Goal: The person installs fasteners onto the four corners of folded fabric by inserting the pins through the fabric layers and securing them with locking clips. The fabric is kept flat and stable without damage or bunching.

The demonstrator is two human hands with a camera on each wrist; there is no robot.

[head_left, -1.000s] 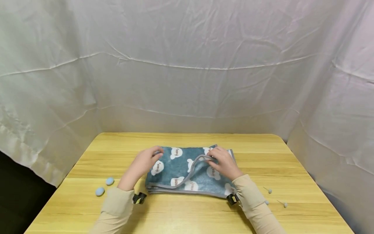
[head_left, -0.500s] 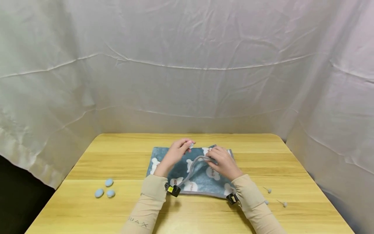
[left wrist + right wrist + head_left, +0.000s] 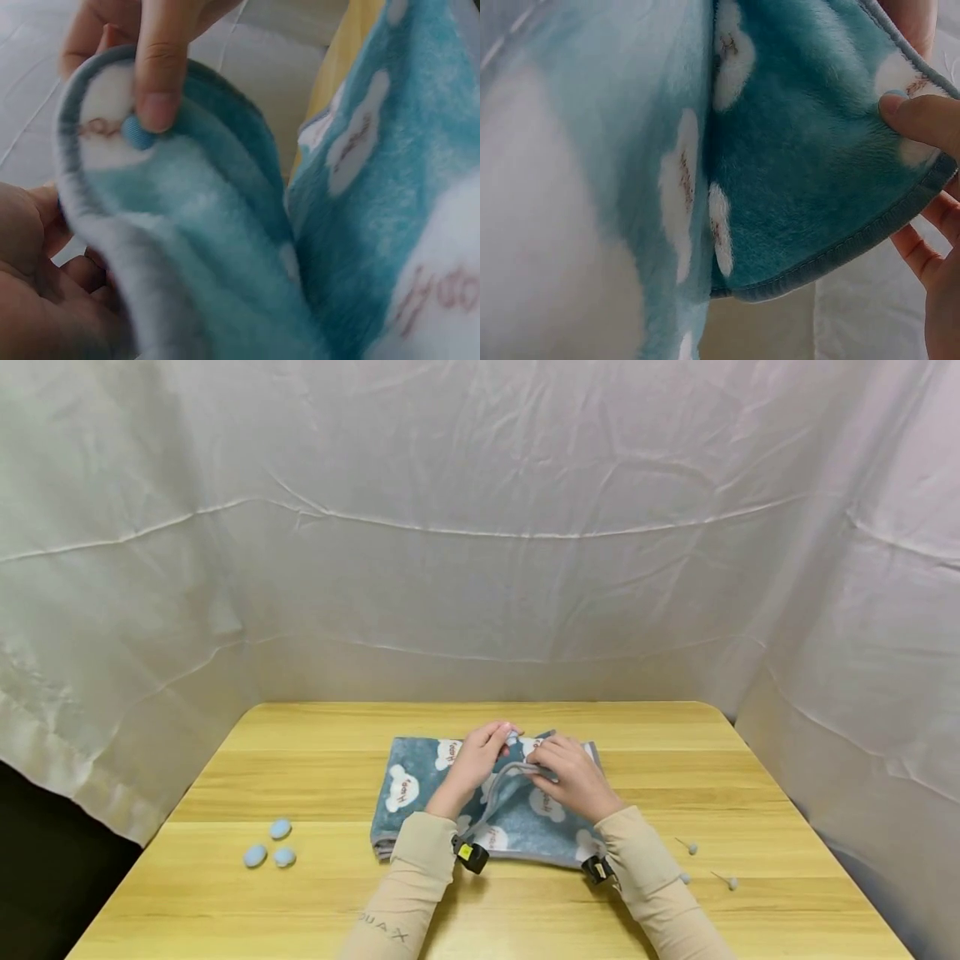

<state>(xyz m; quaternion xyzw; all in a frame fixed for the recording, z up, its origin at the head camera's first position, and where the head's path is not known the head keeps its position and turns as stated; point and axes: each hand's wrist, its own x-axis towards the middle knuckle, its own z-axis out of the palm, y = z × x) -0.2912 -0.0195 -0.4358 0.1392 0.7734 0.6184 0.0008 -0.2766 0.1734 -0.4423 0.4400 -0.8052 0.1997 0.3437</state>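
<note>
I have the right hand (image 3: 573,777) pinching the folded blanket's upcurled edge; the left hand (image 3: 474,766) grips a small pale-blue piece (image 3: 512,739). Mid-desk (image 3: 187,785), the blanket (image 3: 517,831) lies lengthwise parallel to the far edge; blue discs (image 3: 255,857) sit leftward, pins (image 3: 692,849) rightward.

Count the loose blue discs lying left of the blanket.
3, grouped left of the blanket: a far disc, a near left disc and a near right disc. The left sleeve could hide others.
</note>
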